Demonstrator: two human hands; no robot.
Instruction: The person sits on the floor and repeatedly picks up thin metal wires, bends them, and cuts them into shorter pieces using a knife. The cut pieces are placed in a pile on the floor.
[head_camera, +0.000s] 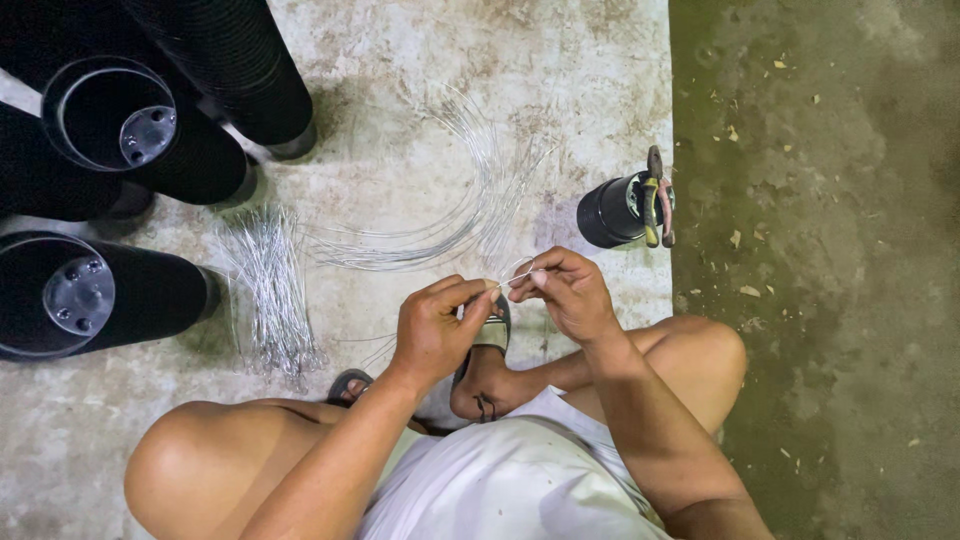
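I am squatting on a concrete floor. My left hand (436, 325) and my right hand (563, 288) meet in front of me, both pinching a short piece of thin silver wire (517, 274) that is bent into a small loop between the fingertips. A bundle of long curved wires (462, 200) lies on the floor just beyond my hands. A pile of short cut wire pieces (270, 290) lies to the left of my left hand.
Several black ribbed tubes (110, 290) with metal end plates lie at the left. A short black cylinder (612, 210) stands at the right with pliers (657, 198) resting on it. The concrete slab edge (670, 120) borders darker dirt ground. My sandalled foot (490, 360) is below my hands.
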